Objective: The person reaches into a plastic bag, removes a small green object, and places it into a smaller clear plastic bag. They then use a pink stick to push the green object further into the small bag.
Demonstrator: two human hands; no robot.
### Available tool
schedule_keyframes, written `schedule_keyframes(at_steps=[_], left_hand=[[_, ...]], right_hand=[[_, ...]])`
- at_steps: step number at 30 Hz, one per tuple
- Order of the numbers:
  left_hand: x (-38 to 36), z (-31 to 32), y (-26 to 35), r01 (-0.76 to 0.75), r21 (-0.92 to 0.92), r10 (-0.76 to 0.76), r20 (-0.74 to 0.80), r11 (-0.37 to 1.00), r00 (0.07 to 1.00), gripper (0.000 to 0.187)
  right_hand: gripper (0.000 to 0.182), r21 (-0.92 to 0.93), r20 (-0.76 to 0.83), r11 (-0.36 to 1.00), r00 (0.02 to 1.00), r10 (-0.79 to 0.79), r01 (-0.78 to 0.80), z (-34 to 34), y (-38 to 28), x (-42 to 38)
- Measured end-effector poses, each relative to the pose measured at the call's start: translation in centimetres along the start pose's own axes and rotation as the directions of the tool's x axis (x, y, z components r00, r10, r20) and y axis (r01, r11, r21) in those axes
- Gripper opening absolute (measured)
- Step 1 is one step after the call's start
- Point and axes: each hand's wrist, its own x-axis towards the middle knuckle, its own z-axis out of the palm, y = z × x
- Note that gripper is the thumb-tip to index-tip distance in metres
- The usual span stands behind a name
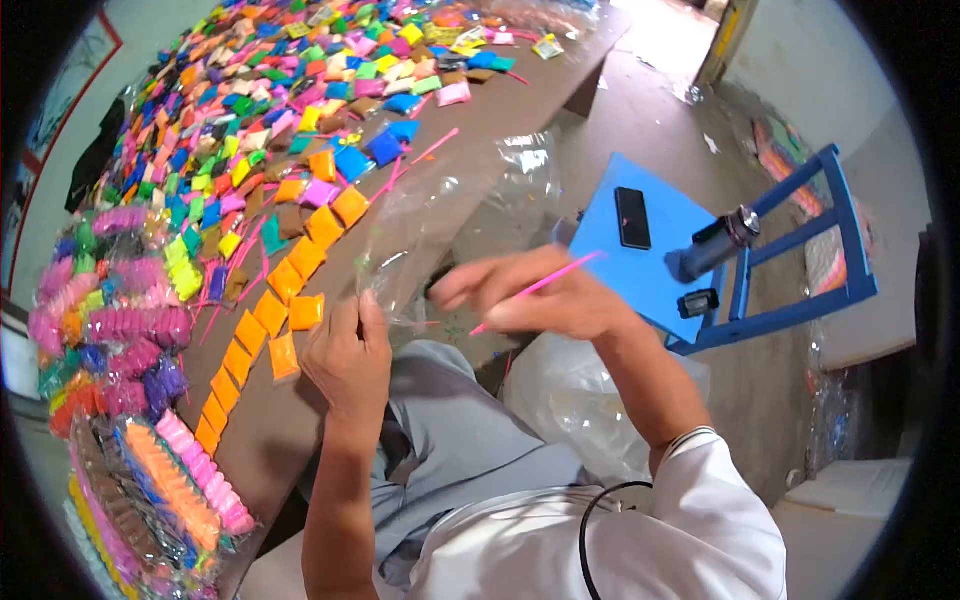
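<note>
My left hand (348, 352) is closed at the table edge, thumb and fingers pinched on the rim of a clear plastic bag (405, 235). The bag hangs puffed out beyond the hand. My right hand (545, 295) is raised in front of my lap, a thin pink plastic stick (555, 276) gripped among its bent fingers; motion blurs the fingertips. Beside my left hand, small orange packets (270, 313) form a slanting row on the brown table, with two loose orange packets (284, 354) nearest the hand.
A large heap of multicoloured packets (290, 90) covers the table's (510, 108) far part. Bundled packets (170, 480) lie at near left. To the right, a blue chair (625, 280) carries a phone (633, 217), a flask (722, 240) and a small black object (698, 303). Clear plastic (575, 400) lies below.
</note>
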Motion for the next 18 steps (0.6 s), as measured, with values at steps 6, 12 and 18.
schedule_keyframes(at_steps=[6,12,18], left_hand=[[-2.7,1.4,-0.3,-0.076,0.017,0.075,0.071,0.997,0.995,0.021],[-2.7,1.5,0.2,-0.15,-0.002,0.15,0.042,0.989,0.988,0.023],[-4.2,2.5,1.0,-0.254,-0.033,0.256,0.103,0.967,0.961,0.022]], right_hand=[[0.025,0.398,-0.105,0.917,0.994,0.009,0.034,-2.1,-0.6,-2.5],[0.028,0.474,-0.125,0.875,0.975,0.183,-0.104,-0.9,-0.7,-4.1],[0.029,0.704,-0.254,0.698,0.873,0.417,-0.129,1.0,-2.6,-0.6]])
